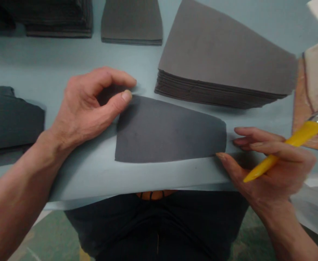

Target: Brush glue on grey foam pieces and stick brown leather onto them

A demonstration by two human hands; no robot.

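Observation:
A single dark grey tapered piece (pixel 170 134) lies flat on the pale blue table, its narrow end to the right. My left hand (pixel 93 105) is at its upper left corner, thumb tip at the corner, with a gap between thumb and index finger. Beyond the piece's narrow end is my right hand (pixel 273 166), its thumb tip at the lower right corner. A yellow-handled brush (pixel 292 141) is held in this hand, between the fingers, with its metal collar pointing to the upper right.
A thick stack of larger grey pieces (pixel 226 54) sits behind. Other stacks stand at the back, a small one (pixel 132 21) and a dark one (pixel 58 18). Dark green pieces (pixel 12 119) lie at the left. A brown board (pixel 300 116) is at the right; the table's front edge (pixel 148 188) runs before my body.

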